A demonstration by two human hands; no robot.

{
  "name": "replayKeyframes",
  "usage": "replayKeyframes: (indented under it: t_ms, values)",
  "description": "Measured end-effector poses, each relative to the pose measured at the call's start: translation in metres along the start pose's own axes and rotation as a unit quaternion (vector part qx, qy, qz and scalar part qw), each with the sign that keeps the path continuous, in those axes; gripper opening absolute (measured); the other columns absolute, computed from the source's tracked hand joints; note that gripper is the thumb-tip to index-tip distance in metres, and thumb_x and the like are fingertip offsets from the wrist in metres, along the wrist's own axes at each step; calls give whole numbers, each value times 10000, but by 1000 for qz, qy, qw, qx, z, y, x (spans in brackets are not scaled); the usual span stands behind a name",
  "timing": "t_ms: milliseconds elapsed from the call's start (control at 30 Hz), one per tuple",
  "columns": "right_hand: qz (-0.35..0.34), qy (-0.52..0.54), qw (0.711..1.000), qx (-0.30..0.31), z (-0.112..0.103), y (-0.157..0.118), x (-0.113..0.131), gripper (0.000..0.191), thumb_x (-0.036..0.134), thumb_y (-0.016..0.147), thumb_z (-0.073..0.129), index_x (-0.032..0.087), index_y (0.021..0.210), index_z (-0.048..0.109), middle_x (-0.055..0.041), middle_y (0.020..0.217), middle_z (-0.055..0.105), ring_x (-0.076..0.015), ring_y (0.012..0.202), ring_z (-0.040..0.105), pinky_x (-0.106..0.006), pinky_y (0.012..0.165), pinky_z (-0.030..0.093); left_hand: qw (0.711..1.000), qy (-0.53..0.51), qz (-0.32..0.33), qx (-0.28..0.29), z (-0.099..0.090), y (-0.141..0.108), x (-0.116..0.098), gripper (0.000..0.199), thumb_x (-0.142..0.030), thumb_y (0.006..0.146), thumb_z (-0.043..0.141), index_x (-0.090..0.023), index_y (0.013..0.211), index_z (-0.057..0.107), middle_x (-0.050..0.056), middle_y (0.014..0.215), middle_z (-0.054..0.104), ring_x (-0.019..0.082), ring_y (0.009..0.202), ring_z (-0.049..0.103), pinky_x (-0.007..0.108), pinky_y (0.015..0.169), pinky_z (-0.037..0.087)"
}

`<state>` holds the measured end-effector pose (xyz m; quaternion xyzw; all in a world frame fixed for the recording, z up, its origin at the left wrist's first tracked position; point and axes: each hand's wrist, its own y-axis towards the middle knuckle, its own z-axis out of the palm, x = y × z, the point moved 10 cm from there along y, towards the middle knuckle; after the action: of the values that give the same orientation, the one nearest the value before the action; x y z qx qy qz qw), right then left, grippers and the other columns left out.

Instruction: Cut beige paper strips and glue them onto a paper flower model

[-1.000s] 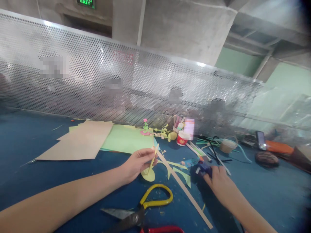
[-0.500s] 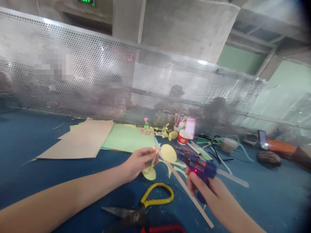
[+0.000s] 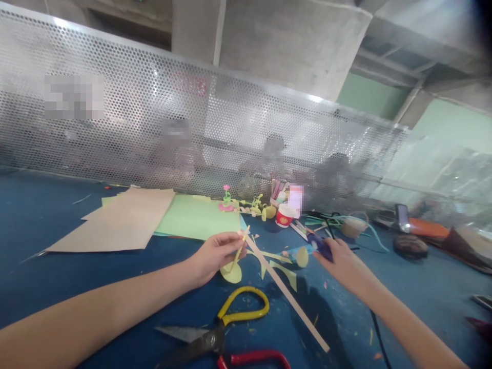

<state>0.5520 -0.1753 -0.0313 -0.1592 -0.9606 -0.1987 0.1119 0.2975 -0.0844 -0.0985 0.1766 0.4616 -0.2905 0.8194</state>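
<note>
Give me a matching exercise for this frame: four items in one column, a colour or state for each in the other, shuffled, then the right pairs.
Column one
1. Scissors
2. Cup
3. Left hand
4. Right hand

Column two
A. Gripping a dark blue tool
B. Red and white
C. Holding a thin yellow stick
D. One handle yellow, the other red

Right pairs: 1-D, 2-B, 3-C, 4-A
</note>
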Motion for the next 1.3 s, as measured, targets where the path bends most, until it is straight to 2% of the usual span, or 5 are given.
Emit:
replayKeyframes:
  t_ms: [100, 200, 400, 800, 1300]
  values:
    - [11, -13, 1000, -25, -2, 2, -9, 313, 442, 713, 493, 169, 859, 542, -114, 848, 565, -288, 848, 571, -388, 767, 420, 1000, 0, 0, 5, 0, 1, 1, 189, -263, 638, 763, -133, 759, 695, 33, 764, 661, 112, 704, 609, 321, 857, 448]
    - [65, 103, 992, 18, 2, -6, -8, 311, 502, 714, 513, 205, 805, 506, -16, 638, 514, -211, 601, 544, -331, 586, 415, 1000, 2, 1, 8, -1, 3, 2, 181, -268, 650, 755, -143, 766, 694, 28, 755, 658, 110, 703, 607, 309, 843, 449]
    - [77, 475, 864, 151, 19, -39, 60, 410, 614, 742, 503, 210, 796, 454, 97, 458, 381, -86, 388, 365, -221, 424, 277, 1000, 6, 7, 15, -4, 5, 2, 180, -274, 662, 745, -142, 774, 695, 30, 769, 651, 114, 712, 603, 330, 859, 448]
    - [26, 268, 950, 160, 22, -85, 118, 516, 612, 823, 344, 235, 474, 392, 26, 368, 446, -131, 393, 489, -252, 475, 411, 1000, 2, 9, 19, -7, 5, 4, 150, -252, 693, 725, -146, 791, 688, 27, 804, 652, 114, 731, 605, 348, 885, 447]
    - [4, 248, 956, 159, 25, -77, 125, 504, 603, 818, 337, 170, 972, 545, 58, 376, 427, -160, 379, 526, -249, 425, 437, 1000, 8, 12, 25, -6, 6, 4, 150, -246, 701, 719, -129, 787, 681, 15, 768, 628, 104, 718, 591, 353, 880, 454]
